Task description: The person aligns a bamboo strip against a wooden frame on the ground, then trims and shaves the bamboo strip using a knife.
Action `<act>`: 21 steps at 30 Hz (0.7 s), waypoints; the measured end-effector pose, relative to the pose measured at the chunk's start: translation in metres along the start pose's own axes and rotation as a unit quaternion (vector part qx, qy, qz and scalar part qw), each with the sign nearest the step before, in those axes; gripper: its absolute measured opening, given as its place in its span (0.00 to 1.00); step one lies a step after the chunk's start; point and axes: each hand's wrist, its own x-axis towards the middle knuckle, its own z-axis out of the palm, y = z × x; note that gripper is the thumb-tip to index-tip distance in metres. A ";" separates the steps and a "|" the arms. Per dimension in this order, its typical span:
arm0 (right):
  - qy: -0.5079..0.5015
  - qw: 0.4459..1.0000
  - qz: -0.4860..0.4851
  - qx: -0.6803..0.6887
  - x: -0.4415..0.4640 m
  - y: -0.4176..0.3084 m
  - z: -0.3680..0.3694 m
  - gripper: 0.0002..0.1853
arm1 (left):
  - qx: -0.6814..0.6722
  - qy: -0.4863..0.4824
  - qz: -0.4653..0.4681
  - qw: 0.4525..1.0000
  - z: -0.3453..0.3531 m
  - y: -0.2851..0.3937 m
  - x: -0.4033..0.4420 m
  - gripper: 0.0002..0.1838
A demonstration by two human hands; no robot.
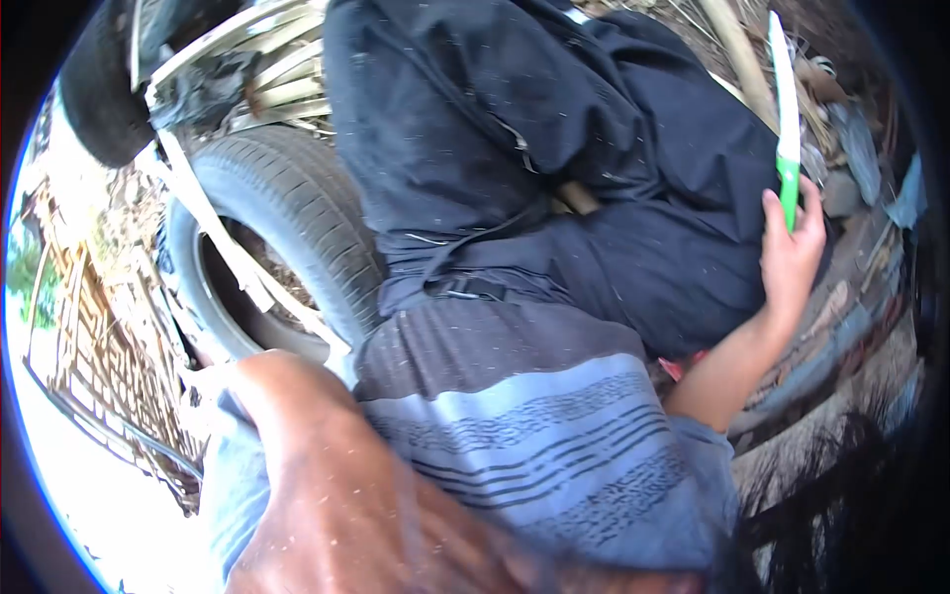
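Note:
At the upper right, my right hand point(794, 243) is closed round the green handle of a knife point(787, 109). Its pale blade points up, beside the knee of my dark trousers point(633, 247). My left arm point(336, 485) is bent and very close to the camera, filling the lower left over my striped blue shirt point(534, 445). The fingers of that side do not show, so what they hold is hidden.
A tyre point(327, 228) lies against my leg on the left, with a pale strip point(213, 223) across it. Another tyre point(99, 99) is behind it. Cut sticks point(109, 366) are at the far left. A pole point(737, 49) and plastic scraps point(856, 148) lie at the right.

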 end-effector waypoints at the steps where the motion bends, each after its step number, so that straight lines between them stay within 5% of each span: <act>1: -0.016 1.000 0.022 -0.014 0.001 -0.006 -0.001 0.13 | 0.001 0.000 -0.003 1.000 0.001 0.001 0.001 0.15; 3: -0.019 0.999 0.016 -0.037 -0.002 -0.013 -0.002 0.14 | -0.017 -0.006 -0.012 1.000 -0.002 0.005 -0.003 0.15; 4: 0.038 0.993 -0.097 -0.048 -0.001 -0.017 0.007 0.13 | -0.042 -0.015 -0.012 0.999 -0.010 0.007 -0.004 0.16; 7: 0.022 0.998 0.010 -0.065 -0.004 -0.011 -0.011 0.14 | -0.184 -0.050 -0.067 0.979 -0.023 0.005 -0.004 0.17; 8: 0.017 0.999 -0.008 -0.051 0.001 -0.018 0.002 0.13 | -0.378 -0.050 -0.196 0.903 -0.016 0.012 0.000 0.17; 10: 0.037 0.998 -0.020 -0.051 -0.002 -0.017 0.002 0.14 | -0.550 -0.082 -0.292 0.778 -0.017 0.016 0.000 0.18; 11: 0.032 0.998 0.004 -0.057 -0.003 -0.019 0.002 0.14 | -0.353 -0.101 -0.055 0.929 -0.014 0.016 -0.006 0.18; 12: 0.039 0.997 -0.030 -0.066 -0.003 -0.014 0.002 0.13 | -0.117 0.001 0.157 0.981 -0.012 0.016 -0.011 0.19; 16: 0.010 0.998 0.004 -0.059 -0.001 -0.026 -0.004 0.14 | 0.032 -0.052 -0.039 0.997 -0.047 0.030 0.002 0.31; 17: 0.018 0.999 0.001 -0.048 -0.003 -0.027 -0.004 0.14 | 0.132 -0.018 -0.025 0.991 -0.063 0.030 -0.002 0.25; 19: 0.004 0.999 0.021 -0.040 -0.002 -0.032 -0.006 0.15 | 0.409 0.315 -0.064 0.854 -0.064 0.023 0.011 0.21; 21: 0.024 0.999 0.009 -0.038 0.000 -0.034 -0.004 0.16 | 0.779 0.341 -0.246 0.465 -0.080 0.068 0.020 0.26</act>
